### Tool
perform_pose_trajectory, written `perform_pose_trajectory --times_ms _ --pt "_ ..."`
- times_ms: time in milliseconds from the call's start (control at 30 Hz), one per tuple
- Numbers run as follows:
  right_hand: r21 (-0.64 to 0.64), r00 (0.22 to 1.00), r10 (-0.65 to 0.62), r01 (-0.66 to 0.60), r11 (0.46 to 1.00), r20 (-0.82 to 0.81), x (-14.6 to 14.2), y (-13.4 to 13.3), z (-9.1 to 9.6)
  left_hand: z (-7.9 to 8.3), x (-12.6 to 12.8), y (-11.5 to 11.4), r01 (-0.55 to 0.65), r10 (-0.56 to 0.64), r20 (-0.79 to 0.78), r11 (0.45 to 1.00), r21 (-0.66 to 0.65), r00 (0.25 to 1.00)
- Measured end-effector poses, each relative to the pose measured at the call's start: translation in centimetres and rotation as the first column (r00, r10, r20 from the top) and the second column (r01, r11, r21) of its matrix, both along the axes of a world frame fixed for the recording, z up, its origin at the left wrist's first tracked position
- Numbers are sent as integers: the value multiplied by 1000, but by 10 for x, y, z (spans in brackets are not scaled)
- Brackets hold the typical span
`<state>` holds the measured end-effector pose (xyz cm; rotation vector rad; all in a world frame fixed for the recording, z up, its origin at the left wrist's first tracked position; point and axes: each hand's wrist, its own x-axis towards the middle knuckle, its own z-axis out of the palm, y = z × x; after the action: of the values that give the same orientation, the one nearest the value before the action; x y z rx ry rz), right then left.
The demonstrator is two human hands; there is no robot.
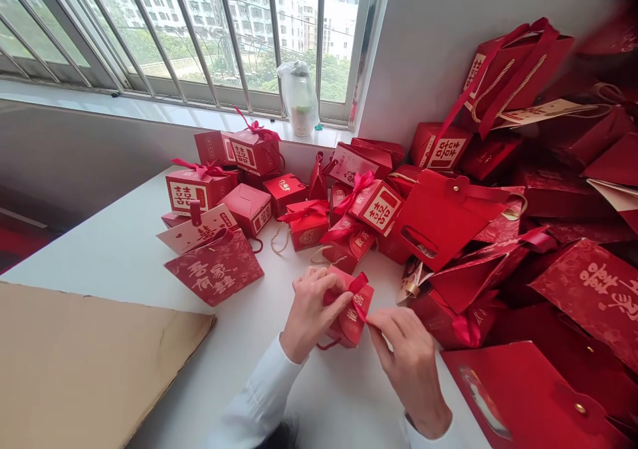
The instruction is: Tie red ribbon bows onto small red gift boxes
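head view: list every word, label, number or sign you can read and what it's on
"囍": left box, back box, middle box, right box
"吾家有": red bag, fourth character unsure
Held box: partly covered by ribbon, unclear
Elsewhere: too small, blurred or angled

Left hand (pixel 313 311) arched, right hand (pixel 405 357) nearer the body (both pinching)
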<state>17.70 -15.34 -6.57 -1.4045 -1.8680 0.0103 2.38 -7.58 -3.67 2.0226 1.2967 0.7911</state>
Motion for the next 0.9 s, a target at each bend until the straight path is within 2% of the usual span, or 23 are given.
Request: perform_pose_trajectory --times_ms 67,133,233,300,367,400,467,533,567,633,767,900 --pt "59 993 16 -23 998 119 -6 -6 -3 -1 1 -1 0 0 -17 1000 5 1000" --pt "56 988 40 -49 997 148 -8 -11 0 -2 2 -1 -8 8 -38 1000 19 999" --pt "-74 985 160 -155 985 66 -4 -16 13 -4 2 -2 -6 8 -46 999 47 999" --pt "-229 958 286 -284 931 -25 1 -18 25 -5 0 -3 9 -8 -15 998 65 1000" --pt "-276 933 321 -355 893 -162 6 -16 34 -6 -4 -5 -2 -3 49 996 91 999" --pt "-263 933 278 -334 905 -229 9 -13 36 -6 -7 -6 -29 20 88 994 106 996" --pt "-223 943 105 -181 958 -316 14 -2 36 -9 -14 -8 -126 105 155 983 135 982" --pt "-197 950 -31 -32 980 -309 17 13 33 -13 -21 -12 -230 202 185 962 148 962" --pt "-188 957 -32 -23 982 -287 19 22 31 -15 -25 -14 -268 240 184 953 141 953" --pt "-201 968 41 -93 975 -247 20 38 29 -19 -31 -19 -274 259 162 958 80 952" --pt "-328 970 116 -184 927 -214 19 56 31 -19 -35 -25 -146 165 138 980 -137 976" --pt "-434 978 107 -177 883 -181 16 59 35 -12 -35 -25 -155 177 149 977 -150 973"
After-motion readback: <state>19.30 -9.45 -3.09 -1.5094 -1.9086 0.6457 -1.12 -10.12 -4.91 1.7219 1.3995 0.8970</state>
